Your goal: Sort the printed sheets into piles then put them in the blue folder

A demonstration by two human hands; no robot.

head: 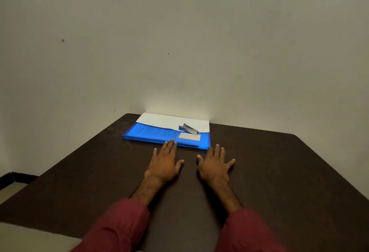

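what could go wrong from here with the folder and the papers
The small blue and silver stapler rests across the translucent blue plastic folder and the white paper sheet; lifting either first would likely tip it off.
The folder lies at the far edge of the dark brown table against the wall, so sheets pushed back may buckle.
The left hand and right hand lie flat, holding nothing; a one-sided pull may skew the folder.

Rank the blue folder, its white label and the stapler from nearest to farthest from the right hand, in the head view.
1. blue folder: its near right corner lies just ahead of the right hand.
2. white label: on the folder, farther back, to the left.
3. stapler: behind the label.
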